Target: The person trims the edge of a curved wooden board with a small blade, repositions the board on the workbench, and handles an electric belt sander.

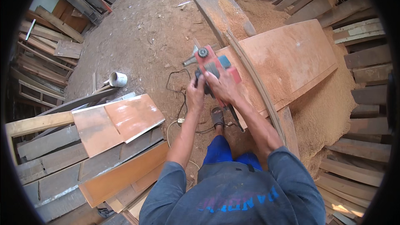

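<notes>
Both hands are on a red electric hand planer [206, 61] with a black front knob and a grey spout at its side. My left hand [195, 95] closes on a dark part at the planer's near left side. Across its body lies my right hand [223, 86], fingers wrapped over it. The planer is by the left edge of a broad reddish wooden panel [298, 48]; whether they touch I cannot tell. A long narrow wooden strip [254, 81] crosses the panel, which rests on a thick plank [210, 10]. Shavings dust the panel.
Sawdust [325, 108] is heaped right of the panel. A black cord [168, 82] runs over the dirt floor near my sandalled foot [217, 116]. At left stand a white pot [118, 79] and boards with two reddish panels [135, 114]. Timber stacks [368, 96] line the right side.
</notes>
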`<state>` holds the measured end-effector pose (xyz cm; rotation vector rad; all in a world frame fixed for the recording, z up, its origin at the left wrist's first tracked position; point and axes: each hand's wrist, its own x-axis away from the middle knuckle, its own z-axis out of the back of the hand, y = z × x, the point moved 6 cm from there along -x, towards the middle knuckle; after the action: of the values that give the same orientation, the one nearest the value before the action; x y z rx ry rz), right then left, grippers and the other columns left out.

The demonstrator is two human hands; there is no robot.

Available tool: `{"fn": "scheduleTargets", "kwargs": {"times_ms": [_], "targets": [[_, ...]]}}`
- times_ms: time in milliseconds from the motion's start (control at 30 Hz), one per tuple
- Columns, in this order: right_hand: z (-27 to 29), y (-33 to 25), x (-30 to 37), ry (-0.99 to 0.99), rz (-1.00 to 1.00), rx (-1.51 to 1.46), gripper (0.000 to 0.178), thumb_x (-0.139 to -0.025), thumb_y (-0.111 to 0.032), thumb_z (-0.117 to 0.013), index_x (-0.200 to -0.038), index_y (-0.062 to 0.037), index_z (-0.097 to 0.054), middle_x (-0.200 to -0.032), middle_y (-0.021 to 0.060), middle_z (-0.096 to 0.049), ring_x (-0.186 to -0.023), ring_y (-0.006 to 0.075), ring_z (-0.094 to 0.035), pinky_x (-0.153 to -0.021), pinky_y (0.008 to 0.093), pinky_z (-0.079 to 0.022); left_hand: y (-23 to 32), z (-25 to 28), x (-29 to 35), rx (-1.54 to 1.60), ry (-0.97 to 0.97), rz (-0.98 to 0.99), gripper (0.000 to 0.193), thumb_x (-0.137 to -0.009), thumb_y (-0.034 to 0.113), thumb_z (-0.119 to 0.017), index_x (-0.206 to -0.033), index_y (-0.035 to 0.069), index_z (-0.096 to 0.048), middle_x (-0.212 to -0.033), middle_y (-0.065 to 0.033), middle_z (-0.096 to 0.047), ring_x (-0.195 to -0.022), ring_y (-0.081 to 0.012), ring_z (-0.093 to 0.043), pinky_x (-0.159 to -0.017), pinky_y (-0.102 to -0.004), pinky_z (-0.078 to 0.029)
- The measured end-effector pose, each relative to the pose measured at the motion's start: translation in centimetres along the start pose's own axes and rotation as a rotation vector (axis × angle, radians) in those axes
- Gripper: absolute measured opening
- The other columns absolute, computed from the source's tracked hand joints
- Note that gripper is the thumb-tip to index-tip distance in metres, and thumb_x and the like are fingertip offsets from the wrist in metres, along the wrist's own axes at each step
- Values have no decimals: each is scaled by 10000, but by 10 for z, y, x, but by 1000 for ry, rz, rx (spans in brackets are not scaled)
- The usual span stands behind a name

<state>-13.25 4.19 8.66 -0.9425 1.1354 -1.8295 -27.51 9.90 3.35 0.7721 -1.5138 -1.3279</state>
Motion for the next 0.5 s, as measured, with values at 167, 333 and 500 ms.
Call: {"fn": "scheduleTargets", "kwargs": {"times_ms": [167,333,500], "targets": [[-10,-35,-62,30,44,6,573,-953,-491,-602,-1081,66,-631,-992,316,-695,-969,433,-702,-834,486,-538,-14,23,-79,16,43,27,474,-1042,446,-584,-1129,0,-719,-883,3,-666,-765,-78,-539,-672,-271,-455],[-1,-16,-30,-47,24,-42,636,-940,-501,-602,-1239,59,-565,-1027,320,-692,-1001,455,-687,-881,489,-530,-14,12,-42,64,-36,-26,447,-1070,407,-545,-1128,0,-723,-895,-8,-669,-812,-77,-540,-727,-269,-465],[7,21,67,5,75,67,575,-936,-455,-632,-1200,54,-593,-1039,328,-678,-1002,452,-680,-854,488,-531,-38,2,61,-35,-41,-20,444,-1066,371,-546,-1187,-28,-698,-980,-61,-707,-871,-123,-582,-800,-314,-492]]}}
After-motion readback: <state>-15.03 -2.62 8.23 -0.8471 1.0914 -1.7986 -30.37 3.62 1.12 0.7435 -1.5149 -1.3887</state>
